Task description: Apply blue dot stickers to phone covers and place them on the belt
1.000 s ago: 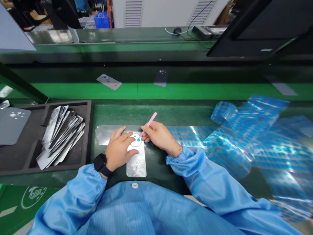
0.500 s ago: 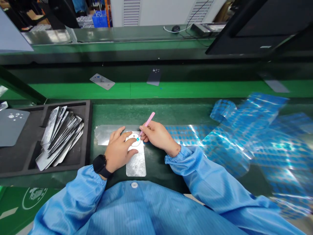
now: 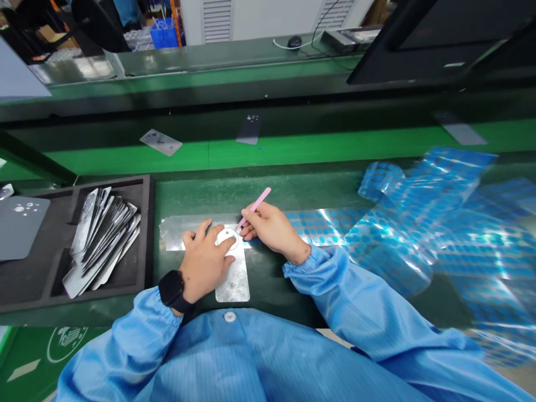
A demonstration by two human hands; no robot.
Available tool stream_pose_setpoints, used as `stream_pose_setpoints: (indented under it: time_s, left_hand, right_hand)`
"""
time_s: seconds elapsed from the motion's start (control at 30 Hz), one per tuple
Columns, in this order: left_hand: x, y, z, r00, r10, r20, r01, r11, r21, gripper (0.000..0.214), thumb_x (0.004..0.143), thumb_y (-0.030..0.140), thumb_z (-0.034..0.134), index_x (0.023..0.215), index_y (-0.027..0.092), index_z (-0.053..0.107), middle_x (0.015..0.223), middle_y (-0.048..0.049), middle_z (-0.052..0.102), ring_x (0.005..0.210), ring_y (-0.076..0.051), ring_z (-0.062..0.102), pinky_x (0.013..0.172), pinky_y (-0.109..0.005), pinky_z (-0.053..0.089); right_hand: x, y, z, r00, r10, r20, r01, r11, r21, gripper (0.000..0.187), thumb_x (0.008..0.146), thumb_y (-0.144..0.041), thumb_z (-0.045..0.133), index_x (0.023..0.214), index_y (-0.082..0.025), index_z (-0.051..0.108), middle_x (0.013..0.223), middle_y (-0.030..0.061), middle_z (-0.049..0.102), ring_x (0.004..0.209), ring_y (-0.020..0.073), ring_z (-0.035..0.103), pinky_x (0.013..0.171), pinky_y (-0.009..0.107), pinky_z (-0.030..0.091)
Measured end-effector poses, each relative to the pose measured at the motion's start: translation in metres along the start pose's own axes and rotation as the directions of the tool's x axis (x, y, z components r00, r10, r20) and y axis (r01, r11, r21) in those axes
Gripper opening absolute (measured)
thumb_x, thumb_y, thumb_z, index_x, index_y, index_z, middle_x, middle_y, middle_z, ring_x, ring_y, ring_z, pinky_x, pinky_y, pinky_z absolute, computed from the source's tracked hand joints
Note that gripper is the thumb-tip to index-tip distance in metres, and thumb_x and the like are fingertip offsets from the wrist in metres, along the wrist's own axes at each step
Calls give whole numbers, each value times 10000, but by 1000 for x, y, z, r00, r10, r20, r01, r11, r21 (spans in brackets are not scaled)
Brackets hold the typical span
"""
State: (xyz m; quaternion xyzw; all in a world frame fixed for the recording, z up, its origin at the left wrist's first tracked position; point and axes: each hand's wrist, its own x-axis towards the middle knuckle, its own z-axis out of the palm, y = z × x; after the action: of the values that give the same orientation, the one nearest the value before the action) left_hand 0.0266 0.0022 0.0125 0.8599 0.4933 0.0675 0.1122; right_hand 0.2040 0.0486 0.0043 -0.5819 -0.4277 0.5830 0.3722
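A thin silvery phone-back-shaped plate point(image 3: 233, 282) lies flat on the green bench, its upper part white with round holes and a ring outline. My left hand point(image 3: 206, 257), a black watch at its wrist, rests over the plate's upper left, fingers apart. One fingertip touches the plate by a small blue spot point(image 3: 233, 237). My right hand point(image 3: 274, 231) pinches slim pink tweezers point(image 3: 257, 204), whose tip points down at the plate's upper right edge. Behind both hands runs a clear film strip point(image 3: 320, 223) with rows of blue dots; its left end is bare.
To the left, a black tray point(image 3: 147, 234) holds a stack of metal plates point(image 3: 104, 240) and a grey plate point(image 3: 23, 226). Loose blue-dotted film point(image 3: 419, 223) sprawls over the right side. More plates lie along the back ledge, including a silvery one point(image 3: 161, 142). A dark monitor point(image 3: 444, 42) overhangs the back right.
The tweezers' tip has lifted away from the blue spot toward the plate's upper edge. My left fingers have curled slightly, the thumb drawing in. The view has shifted a little.
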Motion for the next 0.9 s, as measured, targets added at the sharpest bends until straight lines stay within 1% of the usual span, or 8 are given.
stream_pose_setpoints:
  time_s: [0.23,0.4,0.47,0.57,0.67,0.73,0.8,0.9]
  left_hand:
    - [0,4,0,1000,-20,3,20,999,40,337,811,267,661,1147,293,651,1322,-105,573,1281,-396,373,857,-539,351]
    - [-1,4,1,1000,-9,-28,10,1000,23,286,821,254,646,1104,286,668,1313,-103,575,1274,-388,372,846,-528,355]
    - [-1,4,3,999,-13,-31,13,1000,11,276,821,247,646,1095,278,669,1314,-102,573,1273,-388,367,841,-531,361]
    - [-1,4,6,999,-34,-19,34,999,-25,277,813,232,656,1087,262,666,1320,-104,563,1277,-391,355,842,-544,373]
    - [-2,5,12,996,-64,-58,60,996,-70,302,793,220,676,1092,255,647,1324,-104,549,1275,-390,351,846,-549,387]
    - [-3,4,17,985,-79,-156,64,993,-97,323,781,217,686,1097,241,621,1310,-112,542,1261,-377,364,860,-545,396]
    - [-3,1,22,936,-107,-334,68,990,-127,332,789,237,673,1109,216,584,1277,-133,531,1225,-354,392,887,-538,400]
    - [2,-7,27,766,-163,-622,69,983,-172,292,841,278,598,1110,190,525,1195,-147,516,1139,-316,435,918,-523,401]
  right_hand:
    - [-8,-8,-7,991,-132,-11,119,925,-360,211,910,-216,460,708,-199,518,655,20,650,570,146,645,564,254,507]
    - [-13,-10,-8,925,-314,213,363,567,-740,182,848,-94,466,781,-166,619,869,97,639,900,207,619,846,315,463]
    - [-14,-10,-4,912,-290,290,400,479,-781,188,838,-87,489,901,-145,655,958,112,620,961,209,596,886,309,441]
    - [-15,-14,2,918,-222,330,396,433,-810,189,846,-169,552,1004,-149,654,1014,112,596,932,204,590,844,299,446]
    - [-13,-22,5,933,-157,324,360,402,-842,136,791,-185,634,918,-136,641,977,110,601,862,195,587,765,280,440]
    - [-6,-30,7,942,-106,320,333,435,-836,130,754,-175,665,872,-143,623,888,73,618,777,174,577,684,259,422]
    - [9,-40,11,938,-91,335,332,520,-787,121,742,-166,661,851,-160,610,782,17,617,689,144,556,609,237,394]
    - [56,-68,22,943,-186,276,331,604,-725,110,773,-184,619,881,-163,621,735,-12,622,643,125,561,557,219,393]
